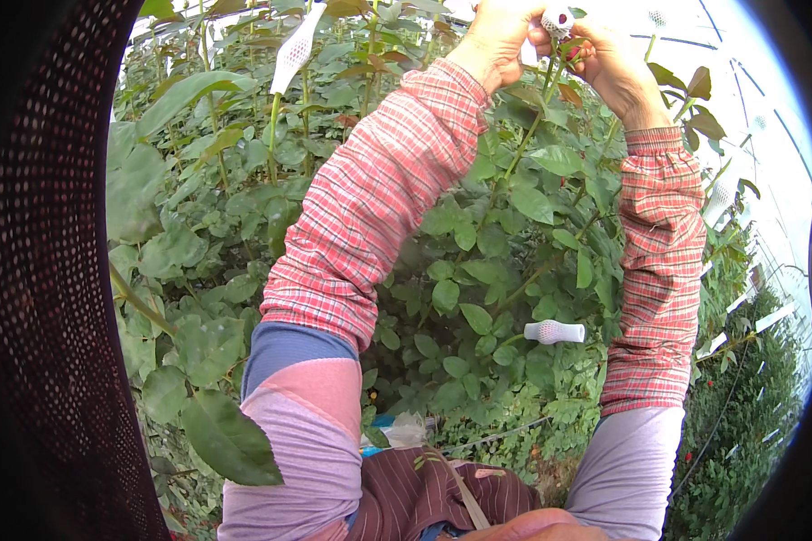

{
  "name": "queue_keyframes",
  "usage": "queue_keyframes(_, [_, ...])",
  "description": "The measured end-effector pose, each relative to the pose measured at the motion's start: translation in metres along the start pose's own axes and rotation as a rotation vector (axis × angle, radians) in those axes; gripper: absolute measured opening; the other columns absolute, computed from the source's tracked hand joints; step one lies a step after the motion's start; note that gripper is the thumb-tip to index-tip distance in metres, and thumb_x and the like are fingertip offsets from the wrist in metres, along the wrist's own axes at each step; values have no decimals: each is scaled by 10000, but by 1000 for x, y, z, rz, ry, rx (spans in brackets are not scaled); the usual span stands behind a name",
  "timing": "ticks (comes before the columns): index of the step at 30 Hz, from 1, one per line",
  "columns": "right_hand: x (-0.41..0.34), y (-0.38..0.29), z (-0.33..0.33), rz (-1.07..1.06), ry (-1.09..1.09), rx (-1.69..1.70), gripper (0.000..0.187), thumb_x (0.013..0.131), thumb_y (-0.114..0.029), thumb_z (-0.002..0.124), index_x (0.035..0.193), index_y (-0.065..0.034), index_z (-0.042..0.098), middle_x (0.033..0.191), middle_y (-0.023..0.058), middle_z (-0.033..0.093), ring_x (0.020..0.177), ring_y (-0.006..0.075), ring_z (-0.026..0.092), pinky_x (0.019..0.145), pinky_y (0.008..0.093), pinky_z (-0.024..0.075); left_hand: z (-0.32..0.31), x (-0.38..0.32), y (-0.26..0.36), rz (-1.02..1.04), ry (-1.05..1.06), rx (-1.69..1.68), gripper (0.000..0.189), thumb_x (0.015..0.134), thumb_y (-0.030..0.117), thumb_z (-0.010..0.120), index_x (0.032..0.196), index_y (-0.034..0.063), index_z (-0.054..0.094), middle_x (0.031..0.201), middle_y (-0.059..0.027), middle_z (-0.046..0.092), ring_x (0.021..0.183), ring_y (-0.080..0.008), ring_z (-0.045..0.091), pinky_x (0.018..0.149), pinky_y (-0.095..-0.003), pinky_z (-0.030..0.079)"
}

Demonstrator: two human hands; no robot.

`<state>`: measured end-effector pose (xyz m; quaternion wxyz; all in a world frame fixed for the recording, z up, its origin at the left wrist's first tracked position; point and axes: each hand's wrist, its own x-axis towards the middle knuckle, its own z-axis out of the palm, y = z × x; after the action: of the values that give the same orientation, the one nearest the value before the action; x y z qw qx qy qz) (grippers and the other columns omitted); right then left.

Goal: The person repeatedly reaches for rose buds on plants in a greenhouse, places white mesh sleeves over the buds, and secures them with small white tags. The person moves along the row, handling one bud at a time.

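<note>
Both my hands are raised at the top of the view, among tall rose plants. My left hand [504,44] is closed, its fingertips at a white foam flower net [557,22] with dark red showing in its opening. A bit of white also shows below those fingers. From the other side, my right hand [612,71] has its fingers bent around red petals [576,53] just under the net. A green rose stem [526,142] rises to this spot between my forearms. The fingers partly hide what they grip.
Other netted buds stand near: a white net [292,51] on an upright stem at left, another net [555,332] pointing sideways between my arms, and one net [722,193] at right. A large leaf [230,436] hangs by my left elbow. Dark mesh [47,270] borders the left side.
</note>
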<state>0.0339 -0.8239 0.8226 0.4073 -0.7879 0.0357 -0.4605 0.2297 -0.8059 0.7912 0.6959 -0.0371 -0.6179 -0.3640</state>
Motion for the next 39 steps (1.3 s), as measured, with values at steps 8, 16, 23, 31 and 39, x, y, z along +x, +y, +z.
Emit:
queue_keyframes(8, [-6,-4,-11,18,-176,289,309,1014,-309,667,1211,-75,624,1110,35,684,983,137,643,873,318,519,6,-8,11,88,-44,356,63,996,98,635,1055,74,641,847,-11,621,691,-109,582,574,-255,475])
queue_keyframes(16, [-13,-13,5,-45,-11,163,221,983,-272,718,1097,-103,631,985,-13,656,829,87,624,759,298,546,22,1,8,108,95,396,90,1015,143,605,1088,92,621,905,-37,630,683,-130,576,568,-292,479])
queue_keyframes(23, [-12,-11,6,115,-56,246,224,1006,-237,684,1135,-68,615,926,-27,613,796,75,573,735,277,536,2,5,2,-163,-51,-86,131,1031,142,576,1139,79,615,989,-83,677,746,-176,630,621,-300,523])
queue_keyframes(31, [-22,-11,-3,28,-89,81,232,1007,-216,685,1155,-57,604,959,-31,595,817,55,567,680,238,502,23,0,19,-180,54,175,124,998,130,629,1084,42,645,903,-47,684,632,-127,607,489,-254,466])
queue_keyframes(39, [-26,-25,-10,-207,113,-411,700,904,-465,786,1467,-112,566,1284,39,657,1046,110,632,831,263,513,39,-1,22,-150,109,221,128,987,127,632,1096,63,654,932,-54,683,747,-142,635,593,-301,508])
